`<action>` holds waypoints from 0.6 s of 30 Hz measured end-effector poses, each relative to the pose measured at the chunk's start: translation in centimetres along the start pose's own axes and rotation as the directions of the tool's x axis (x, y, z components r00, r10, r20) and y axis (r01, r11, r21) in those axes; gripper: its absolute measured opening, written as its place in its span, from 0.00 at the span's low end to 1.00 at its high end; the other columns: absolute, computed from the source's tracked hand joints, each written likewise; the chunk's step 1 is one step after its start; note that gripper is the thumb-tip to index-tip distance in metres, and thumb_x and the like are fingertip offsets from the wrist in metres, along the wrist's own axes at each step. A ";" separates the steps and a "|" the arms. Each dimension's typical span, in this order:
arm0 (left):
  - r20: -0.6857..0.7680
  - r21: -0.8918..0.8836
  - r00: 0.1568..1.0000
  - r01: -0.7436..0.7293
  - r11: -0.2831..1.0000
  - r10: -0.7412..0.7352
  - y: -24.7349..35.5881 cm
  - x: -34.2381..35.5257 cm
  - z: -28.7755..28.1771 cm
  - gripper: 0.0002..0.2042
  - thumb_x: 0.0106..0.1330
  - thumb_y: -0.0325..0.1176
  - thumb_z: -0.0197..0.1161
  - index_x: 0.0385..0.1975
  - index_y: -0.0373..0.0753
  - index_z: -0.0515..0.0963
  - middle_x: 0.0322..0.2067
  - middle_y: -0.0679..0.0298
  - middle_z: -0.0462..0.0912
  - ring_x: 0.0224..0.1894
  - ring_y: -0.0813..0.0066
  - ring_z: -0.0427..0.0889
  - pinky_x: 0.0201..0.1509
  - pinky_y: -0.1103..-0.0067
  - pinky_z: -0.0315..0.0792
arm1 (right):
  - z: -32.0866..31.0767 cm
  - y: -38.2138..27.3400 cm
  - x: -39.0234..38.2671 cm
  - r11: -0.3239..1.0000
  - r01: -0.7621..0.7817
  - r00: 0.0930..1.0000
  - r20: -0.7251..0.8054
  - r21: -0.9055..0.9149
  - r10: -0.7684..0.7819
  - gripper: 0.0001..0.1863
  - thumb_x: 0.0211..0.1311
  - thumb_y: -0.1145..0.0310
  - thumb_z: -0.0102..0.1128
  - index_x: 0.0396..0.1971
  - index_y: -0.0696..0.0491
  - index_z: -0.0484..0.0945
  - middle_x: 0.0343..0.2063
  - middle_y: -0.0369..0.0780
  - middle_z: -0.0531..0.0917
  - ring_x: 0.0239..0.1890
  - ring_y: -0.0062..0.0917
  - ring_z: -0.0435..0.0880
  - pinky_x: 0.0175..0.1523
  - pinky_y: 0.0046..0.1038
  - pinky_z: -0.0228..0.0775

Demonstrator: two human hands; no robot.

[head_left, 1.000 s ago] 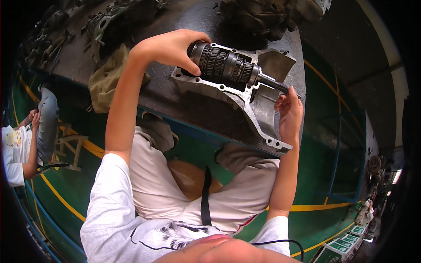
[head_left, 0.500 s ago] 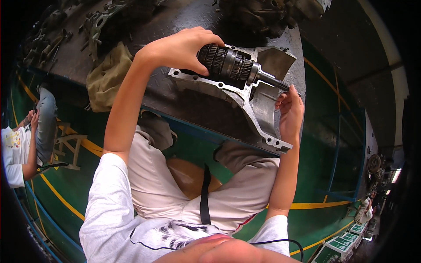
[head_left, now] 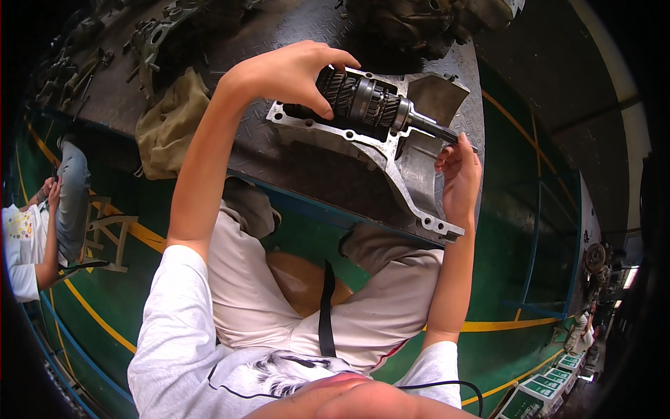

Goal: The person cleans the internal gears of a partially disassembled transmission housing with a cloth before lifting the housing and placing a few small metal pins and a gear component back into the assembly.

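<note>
Left grip (head_left: 293, 73) arched over the gears (head_left: 361, 101), hold unclear; right grip (head_left: 458, 167) pinching the shaft (head_left: 429, 126); metal case (head_left: 387, 163) beneath left grip; possible fault: fingers nipped between gears and case, should the shaft roll.

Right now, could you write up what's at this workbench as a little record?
Left hand: curved around the gear stack, at its left end
Right hand: pinching the outer end of the shaft
Housing: metal, open on top, gear stack inside
Bench: metal, raised pattern
Cloth: tan, crumpled, left of the housing
Nearby: another person, picture's left
</note>
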State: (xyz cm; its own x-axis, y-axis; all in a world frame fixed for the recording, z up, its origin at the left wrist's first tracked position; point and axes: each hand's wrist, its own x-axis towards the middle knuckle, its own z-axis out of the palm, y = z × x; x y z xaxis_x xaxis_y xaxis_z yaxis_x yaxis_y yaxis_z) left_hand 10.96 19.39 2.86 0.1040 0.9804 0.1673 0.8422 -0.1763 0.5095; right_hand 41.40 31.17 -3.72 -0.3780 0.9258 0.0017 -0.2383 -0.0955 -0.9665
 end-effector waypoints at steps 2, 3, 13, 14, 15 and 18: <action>-0.002 -0.009 1.000 -0.002 1.000 0.002 -0.1 0.2 0.0 0.36 0.40 0.34 0.71 0.56 0.37 0.71 0.47 0.52 0.78 0.49 0.57 0.77 0.56 0.71 0.70 | -0.1 0.0 0.1 1.000 -0.003 1.000 -0.007 -0.001 0.003 0.12 0.64 0.60 0.59 0.30 0.52 0.72 0.21 0.36 0.79 0.23 0.18 0.76 0.30 0.22 0.66; -0.003 -0.017 1.000 -0.002 1.000 0.002 -0.1 0.3 0.0 0.36 0.40 0.34 0.71 0.57 0.37 0.71 0.48 0.52 0.78 0.49 0.57 0.77 0.56 0.71 0.70 | -0.1 -0.1 0.1 1.000 -0.002 1.000 -0.011 0.002 0.002 0.12 0.64 0.60 0.59 0.30 0.52 0.72 0.21 0.36 0.79 0.23 0.18 0.76 0.30 0.22 0.66; 0.102 -0.136 0.993 0.078 0.988 -0.065 0.0 0.4 -0.4 0.38 0.40 0.35 0.70 0.58 0.39 0.69 0.47 0.50 0.78 0.47 0.58 0.79 0.53 0.71 0.72 | 0.1 0.1 0.0 1.000 0.007 1.000 -0.005 0.010 -0.007 0.11 0.64 0.60 0.59 0.29 0.52 0.72 0.20 0.36 0.79 0.22 0.18 0.76 0.29 0.21 0.66; 0.082 -0.113 0.996 0.053 0.992 -0.043 0.0 0.3 -0.3 0.38 0.40 0.35 0.70 0.59 0.39 0.69 0.47 0.50 0.78 0.48 0.58 0.78 0.53 0.71 0.72 | 0.0 0.1 0.0 1.000 0.007 1.000 -0.005 0.010 -0.007 0.11 0.64 0.60 0.59 0.29 0.52 0.72 0.20 0.36 0.79 0.22 0.18 0.76 0.29 0.21 0.66; 0.063 -0.089 0.998 0.027 0.996 -0.022 0.0 0.3 -0.2 0.38 0.41 0.35 0.70 0.59 0.40 0.69 0.47 0.50 0.78 0.48 0.59 0.78 0.54 0.71 0.71 | -0.1 0.1 0.1 1.000 0.010 1.000 0.002 0.009 -0.010 0.11 0.64 0.61 0.58 0.30 0.52 0.73 0.20 0.35 0.79 0.23 0.18 0.76 0.29 0.21 0.66; -0.008 -0.006 0.999 -0.050 0.999 0.050 0.1 -0.3 0.1 0.38 0.41 0.34 0.69 0.59 0.41 0.69 0.46 0.51 0.77 0.50 0.59 0.75 0.57 0.71 0.69 | 0.1 0.0 0.0 1.000 0.021 1.000 0.014 0.022 -0.021 0.11 0.64 0.61 0.58 0.34 0.54 0.75 0.21 0.35 0.79 0.23 0.17 0.76 0.29 0.20 0.66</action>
State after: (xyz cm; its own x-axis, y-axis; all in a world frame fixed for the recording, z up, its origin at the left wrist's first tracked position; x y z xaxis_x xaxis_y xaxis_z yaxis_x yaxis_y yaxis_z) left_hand 11.06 19.10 2.73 0.1417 0.9697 0.1990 0.8326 -0.2255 0.5059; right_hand 41.30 31.11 -3.73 -0.3850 0.9226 0.0260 -0.2661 -0.0840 -0.9603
